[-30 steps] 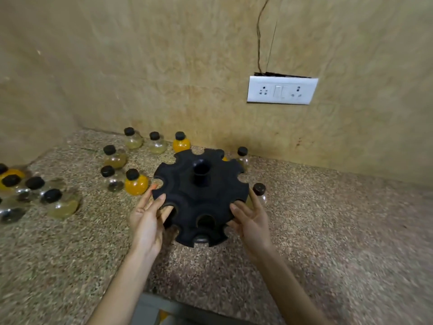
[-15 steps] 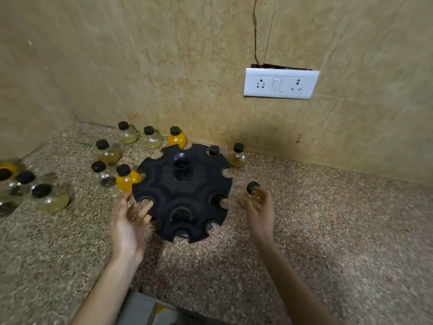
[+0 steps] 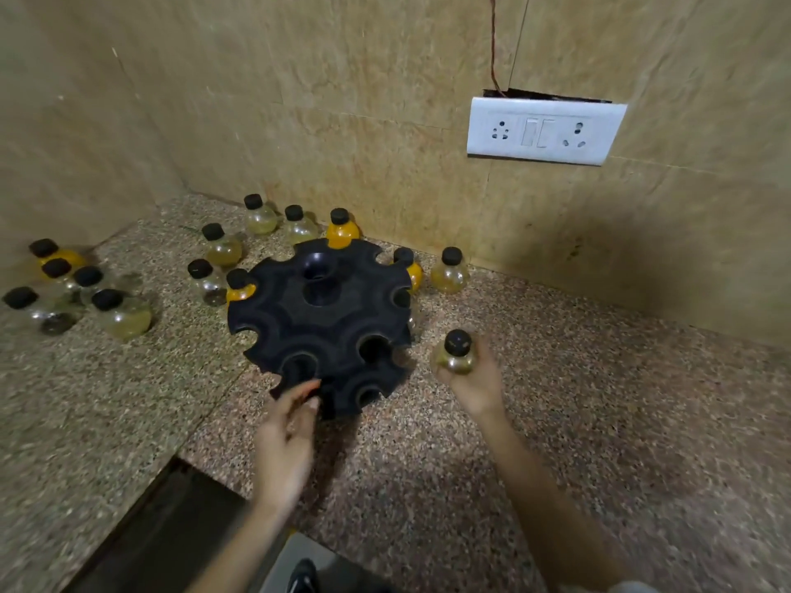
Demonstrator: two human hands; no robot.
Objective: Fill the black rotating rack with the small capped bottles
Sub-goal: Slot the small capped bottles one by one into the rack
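head view: right hand (image 3: 468, 378) grip clamped around a small capped bottle (image 3: 456, 355), just right of the black rack (image 3: 321, 323). left hand (image 3: 286, 425) fingers spread apart, touching the rack's near edge on the surface (image 3: 599, 421).

One black rack (image 3: 321, 323). Fourteen capped bottles: five at nine o'clock (image 3: 107, 299), six from ten to twelve (image 3: 261, 216), two at one (image 3: 449, 271), one at three (image 3: 457, 355).

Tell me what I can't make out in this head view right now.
- Rack lower tiers and base: hidden under its own top.
- Bottle body in right hand: motion-blurred, contents unclear.
- Left hand: blurred; contact with the rack uncertain.
- Far-left bottles: overlapping, blurred.
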